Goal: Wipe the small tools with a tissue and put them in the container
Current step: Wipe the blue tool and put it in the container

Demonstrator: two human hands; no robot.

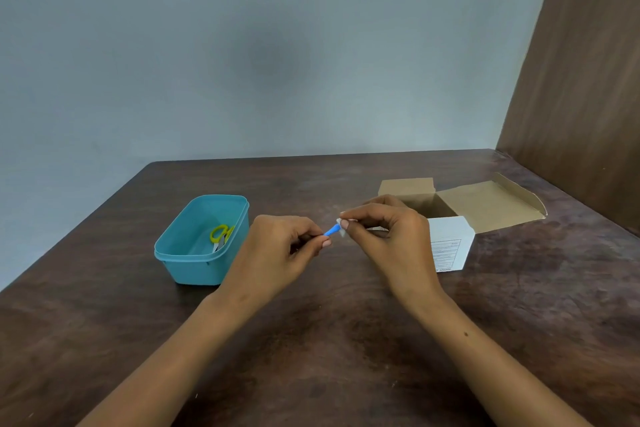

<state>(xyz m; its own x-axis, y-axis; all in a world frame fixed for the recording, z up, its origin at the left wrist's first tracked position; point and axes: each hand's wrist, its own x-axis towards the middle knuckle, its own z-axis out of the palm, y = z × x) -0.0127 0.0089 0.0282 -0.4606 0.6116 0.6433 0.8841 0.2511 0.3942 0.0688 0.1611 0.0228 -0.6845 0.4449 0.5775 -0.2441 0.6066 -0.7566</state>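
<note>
Left fingers: the left hand (280,246) is pinching the near end of a small blue plastic tool (332,230), fingers curled.
Right fingers: the right hand (384,229) is pinching a scrap of white tissue (342,227) round the tool's far tip.
Pose: both hands are meeting above the dark brown wooden table (311,340).
Writing: the open white cardboard box (450,246) at right is showing a printed label, too small to read.
Around: the teal plastic container (194,263) at left is holding yellow-handled scissors (221,235).

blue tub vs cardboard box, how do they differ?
The tub is teal plastic with rounded corners; the box is white card with a brown inside. The tub lies to the left of the hands, the box to their right. The tub has no lid in view; the box has its flap folded back flat. The tub holds yellow scissors; the box's contents are hidden. Both stand open on the table.
</note>
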